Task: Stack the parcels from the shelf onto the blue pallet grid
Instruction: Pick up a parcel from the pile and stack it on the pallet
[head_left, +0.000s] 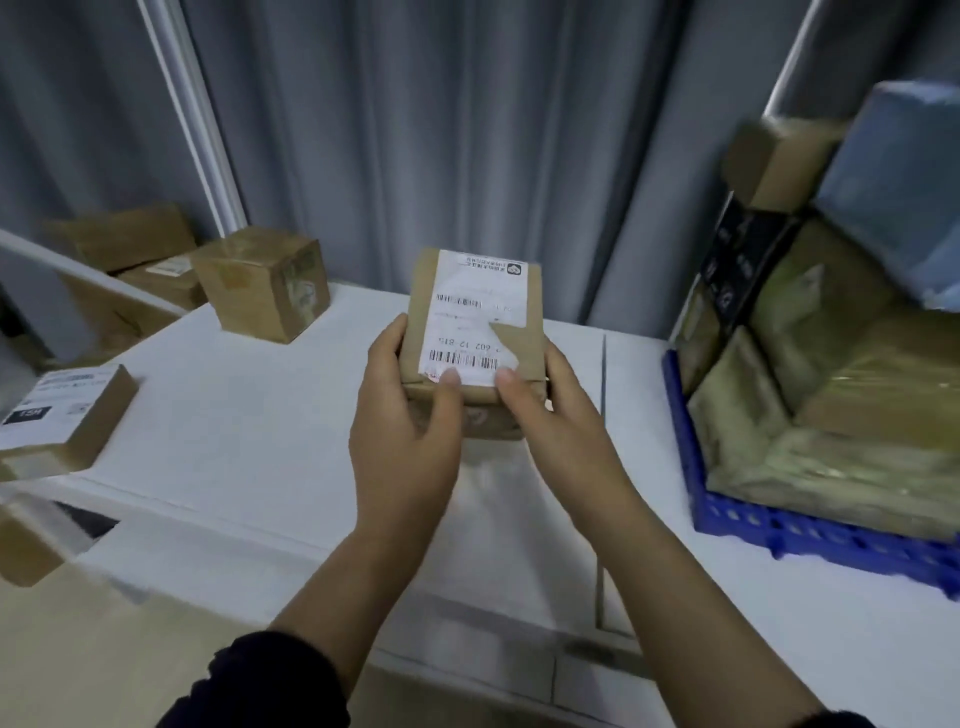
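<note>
Held a labelled cardboard parcel (475, 332) between left hand (408, 415) and right hand (553, 410), above the white table (249, 441). Stood beside a blue pallet grid (810, 540) already stacked with parcels.

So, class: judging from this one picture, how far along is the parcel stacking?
Done: several parcels are already piled on the blue pallet grid. In hand: the left hand and right hand hold a small labelled parcel above the white surface. Left: a cube-shaped box and a flat labelled box still wait.

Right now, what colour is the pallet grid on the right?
Blue, best seen in the head view: the pallet grid under the stacked parcels.
</note>
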